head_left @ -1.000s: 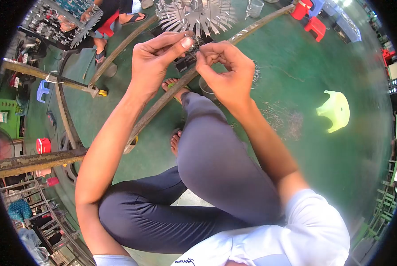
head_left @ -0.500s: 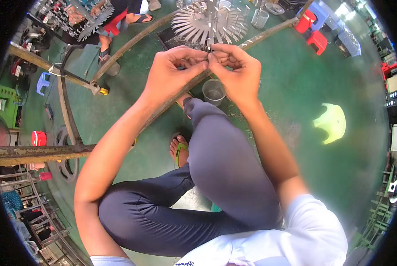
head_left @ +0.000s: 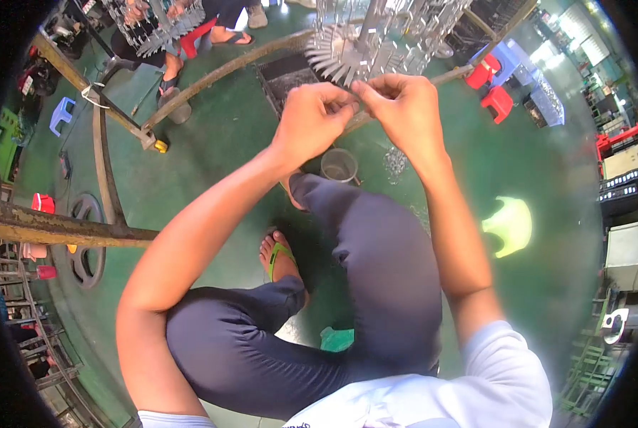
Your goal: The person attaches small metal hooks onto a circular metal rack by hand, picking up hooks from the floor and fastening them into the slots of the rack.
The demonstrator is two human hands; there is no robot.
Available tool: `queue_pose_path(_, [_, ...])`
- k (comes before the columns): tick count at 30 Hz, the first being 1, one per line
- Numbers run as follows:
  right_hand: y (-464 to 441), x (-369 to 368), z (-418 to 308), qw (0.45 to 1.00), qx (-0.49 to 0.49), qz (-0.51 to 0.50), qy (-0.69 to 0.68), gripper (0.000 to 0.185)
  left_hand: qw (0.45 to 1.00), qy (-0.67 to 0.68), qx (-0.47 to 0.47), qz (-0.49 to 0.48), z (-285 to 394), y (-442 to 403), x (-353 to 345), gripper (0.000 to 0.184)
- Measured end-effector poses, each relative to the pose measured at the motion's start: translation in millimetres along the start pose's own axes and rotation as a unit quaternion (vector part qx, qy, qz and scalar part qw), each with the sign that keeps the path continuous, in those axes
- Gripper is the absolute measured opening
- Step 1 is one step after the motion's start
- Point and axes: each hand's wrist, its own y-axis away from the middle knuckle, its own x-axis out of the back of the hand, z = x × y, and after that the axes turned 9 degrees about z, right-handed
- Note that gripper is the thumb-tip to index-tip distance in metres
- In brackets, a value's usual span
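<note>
My left hand (head_left: 313, 120) is raised in front of me, its thumb and fingertips pinched together. Close on its right, my right hand (head_left: 404, 110) also pinches with thumb and index finger. Whatever lies between the fingertips is too small to make out. Just beyond both hands stands a metal rack with a fanned ring of flat silver blades (head_left: 333, 55) and many small metal pieces hanging above it. Below the hands, a translucent plastic bucket (head_left: 339, 165) sits on the green floor beside my foot.
A rusty metal frame (head_left: 62, 225) runs in from the left. Small metal pieces (head_left: 395, 164) lie on the floor, right of the bucket. A yellow-green stool (head_left: 510, 227) stands at right, red stools (head_left: 498, 104) farther back. Another person's hand (head_left: 135, 13) is at a rack, upper left.
My hands have shifted slightly right and drawn a little apart at the fingertips. The view has tilted and turned, bringing more of the hanging metal pieces into sight.
</note>
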Motion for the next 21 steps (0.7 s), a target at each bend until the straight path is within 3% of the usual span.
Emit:
queue_pose_path(6, [-16.7,3.4,-15.5,0.995,-0.024,-0.028,0.092,0.025,0.999,-0.026,0.002,0.026,3.0,-6.6,-6.4,0.016])
queue_pose_path(13, [-25.1,-2.5,-11.3,0.997,-0.046,-0.007,0.062,0.021,1.000,0.001,0.021,0.022,-3.9,-11.3,-7.3,0.023])
queue_pose_path(16, [-26.3,-2.1,-7.3,0.997,-0.032,-0.001,0.064,0.021,0.995,-0.040,0.084,-0.037,-6.7,-16.7,-1.1,0.025])
queue_pose_path(18, [-27.5,-4.5,0.5,0.998,-0.016,0.000,0.062,0.021,0.994,0.009,0.106,-0.017,-26.1,-15.2,-2.9,0.030])
queue_pose_path(21, [-33.1,-8.6,9.8,0.999,-0.041,-0.014,0.014,0.021,0.931,0.133,0.339,0.002,-45.2,-28.2,1.4,0.043])
